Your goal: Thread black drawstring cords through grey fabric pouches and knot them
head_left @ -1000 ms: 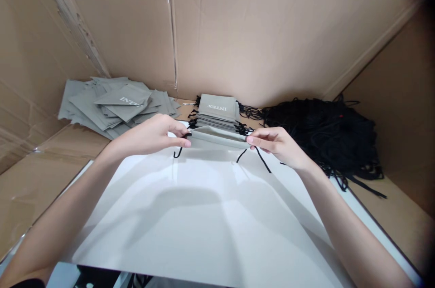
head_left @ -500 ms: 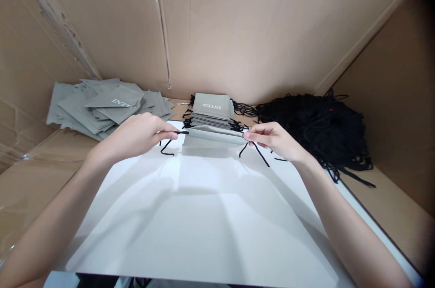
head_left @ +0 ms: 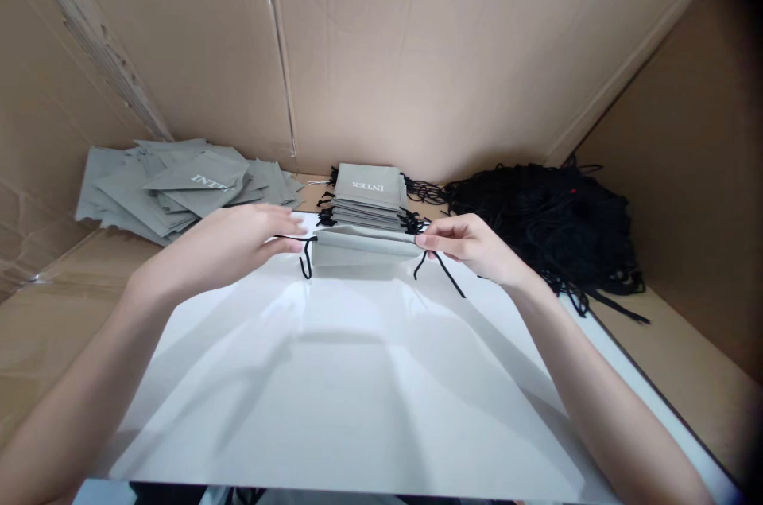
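Observation:
A small grey drawstring pouch [head_left: 363, 250] is stretched flat between my hands, low over the white tabletop. My right hand [head_left: 470, 246] pinches its upper right corner between thumb and fingers. Two black cord ends [head_left: 448, 274] hang below that grip. At the pouch's upper left corner my left hand [head_left: 238, 246] is open, thumb and fingers apart. A black cord [head_left: 307, 258] comes out of that corner; one end runs towards my left thumb and a loop dangles beneath.
Behind the pouch stands a stack of grey pouches [head_left: 366, 185] with black cords and INTEX lettering. Loose grey pouches [head_left: 172, 183] lie heaped at the left. A big pile of black cords [head_left: 542, 227] sits at the right. Cardboard walls [head_left: 447, 52] enclose the white table [head_left: 334, 409].
My left hand has let go of the cord and opened its fingers, and has moved slightly left. The left cord has sagged into a loop. My right hand keeps its pinch.

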`<action>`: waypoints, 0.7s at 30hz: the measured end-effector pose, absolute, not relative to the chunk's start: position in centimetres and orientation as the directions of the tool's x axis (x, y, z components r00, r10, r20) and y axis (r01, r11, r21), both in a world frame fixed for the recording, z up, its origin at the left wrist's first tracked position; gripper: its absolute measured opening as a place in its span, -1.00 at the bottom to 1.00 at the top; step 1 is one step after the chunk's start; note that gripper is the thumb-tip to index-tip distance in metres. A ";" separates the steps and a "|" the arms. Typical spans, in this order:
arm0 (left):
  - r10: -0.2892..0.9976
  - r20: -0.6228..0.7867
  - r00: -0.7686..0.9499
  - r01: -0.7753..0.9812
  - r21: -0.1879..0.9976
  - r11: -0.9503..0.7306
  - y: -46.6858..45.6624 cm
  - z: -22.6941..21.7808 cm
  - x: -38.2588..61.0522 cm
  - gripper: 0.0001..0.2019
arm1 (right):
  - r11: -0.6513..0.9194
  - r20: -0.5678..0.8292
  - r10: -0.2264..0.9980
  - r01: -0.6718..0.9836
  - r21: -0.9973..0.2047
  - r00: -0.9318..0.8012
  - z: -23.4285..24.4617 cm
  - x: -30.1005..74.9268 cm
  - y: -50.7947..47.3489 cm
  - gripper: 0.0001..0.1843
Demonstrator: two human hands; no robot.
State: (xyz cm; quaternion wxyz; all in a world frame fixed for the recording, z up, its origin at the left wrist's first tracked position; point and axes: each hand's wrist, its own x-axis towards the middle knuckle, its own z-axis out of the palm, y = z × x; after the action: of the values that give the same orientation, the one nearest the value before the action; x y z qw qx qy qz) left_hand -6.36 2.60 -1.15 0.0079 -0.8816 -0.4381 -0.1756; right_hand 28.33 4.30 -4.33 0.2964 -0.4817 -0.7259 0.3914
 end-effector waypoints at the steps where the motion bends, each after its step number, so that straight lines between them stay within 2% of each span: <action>1: 0.747 0.310 0.588 0.763 0.092 -0.639 2.3 -1.0 -5.4 -0.52 | 0.246 0.067 0.928 0.469 -0.848 -0.365 -4.3 28.0 4.1 -0.50; 2: 0.721 0.373 0.584 0.761 0.059 -0.646 1.9 -1.0 -4.3 -0.41 | 0.259 0.079 0.926 0.469 -0.844 -0.370 -4.4 27.7 3.8 -0.51; 3: 0.681 0.446 0.580 0.754 0.021 -0.656 1.6 -1.2 -3.1 -0.38 | 0.269 0.088 0.923 0.465 -0.844 -0.375 -4.4 27.3 3.5 -0.51; 7: 0.421 0.619 0.663 0.651 -0.198 -0.733 0.4 -3.1 0.9 -0.64 | 0.296 0.126 0.913 0.417 -0.859 -0.389 -4.3 25.7 2.0 -0.55; 10: 0.297 0.692 0.658 0.616 -0.268 -0.741 0.3 -4.6 1.9 -0.88 | 0.268 0.107 0.906 0.359 -0.894 -0.410 -4.0 24.8 1.0 -0.59; 13: 0.291 0.709 0.643 0.630 -0.272 -0.728 0.8 -4.9 1.4 -0.83 | 0.183 0.028 0.891 0.301 -0.936 -0.453 -3.6 25.1 0.7 -0.62; 17: 0.356 0.704 0.615 0.662 -0.214 -0.718 1.9 -4.1 -0.1 -0.82 | 0.151 -0.077 0.859 0.395 -0.906 -0.506 -3.1 27.3 1.2 -0.61; 21: 0.327 0.709 0.624 0.600 -0.168 -0.782 2.4 -4.1 -0.4 -0.85 | 0.247 -0.004 0.873 0.450 -0.858 -0.487 -3.0 28.3 1.3 -0.60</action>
State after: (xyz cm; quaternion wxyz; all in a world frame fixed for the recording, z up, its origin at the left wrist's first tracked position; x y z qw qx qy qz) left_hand -0.39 2.37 -4.07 0.1987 -0.8791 -0.2636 -0.3439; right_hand 28.31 1.33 -3.04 0.2484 -0.4415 -0.7497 0.4259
